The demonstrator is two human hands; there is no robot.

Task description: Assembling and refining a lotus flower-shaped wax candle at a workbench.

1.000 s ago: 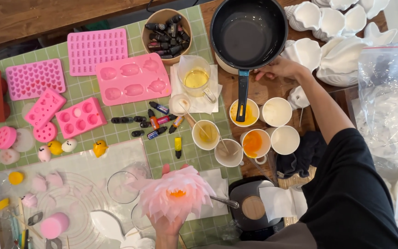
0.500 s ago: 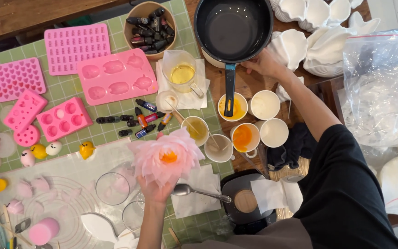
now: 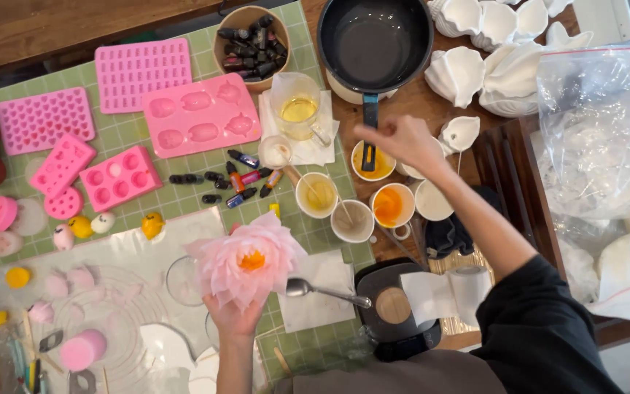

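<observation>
The left hand (image 3: 236,315) holds a pink layered flower (image 3: 246,260) with an orange centre, cupping it from below with the fingers closed around its underside, so that the bloom faces up over the near middle of the tabletop (image 3: 402,109). The flower sits above a clear glass bowl (image 3: 184,281) and a pale mat (image 3: 111,292), with a metal spoon (image 3: 326,292) lying on a white paper towel (image 3: 322,295) just to its right, handle pointing right. The right hand (image 3: 402,142) is raised farther away and to the right, over a cluster of small cups: one with yellow liquid (image 3: 373,162), one with orange liquid (image 3: 392,206), one with pale yellow (image 3: 321,194) and a lighter one (image 3: 351,220). Its fingers are loosely curled and appear to hold nothing; whether fingertip and thumb pinch anything small cannot be told. The dark handle of a black saucepan (image 3: 375,44) runs near-to-far, just left of this hand, its near end over the yellow cup. So the cups lie to the far right of the flower, and the right hand is much the nearer to them, while the left hand is occupied. Farther left on the green gridded mat (image 3: 125,131) are pink silicone moulds (image 3: 200,113), small dye bottles (image 3: 238,179) and a glass measuring jug (image 3: 299,109) of yellow liquid. White shell-shaped pieces (image 3: 490,44) lie at the far right.
</observation>
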